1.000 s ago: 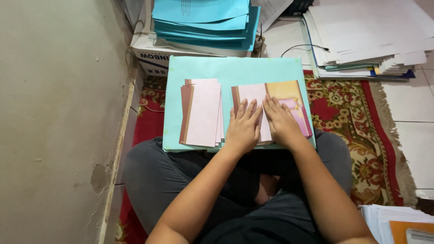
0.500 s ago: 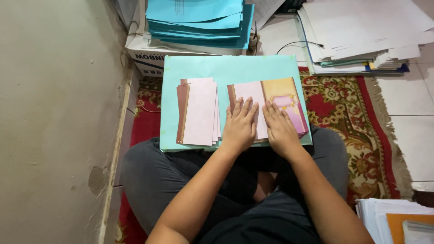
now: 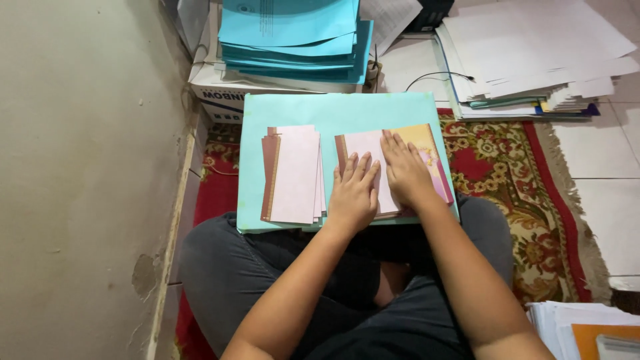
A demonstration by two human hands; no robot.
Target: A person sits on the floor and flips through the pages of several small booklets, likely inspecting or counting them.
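Lying flat and open, the left hand and right hand are pressed on a pink card on the blue board. A finished pile is seen left; nothing is gripped.

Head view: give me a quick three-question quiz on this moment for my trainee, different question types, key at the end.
1. True or false: both hands lie flat on the pink card at the right of the turquoise board.
2. Which hand reaches farther up the card? A) left hand B) right hand
3. Fill in: the stack of pink cards lies to the ____ of the hands.

Key: 1 true. 2 B. 3 left; neither hand touches it.
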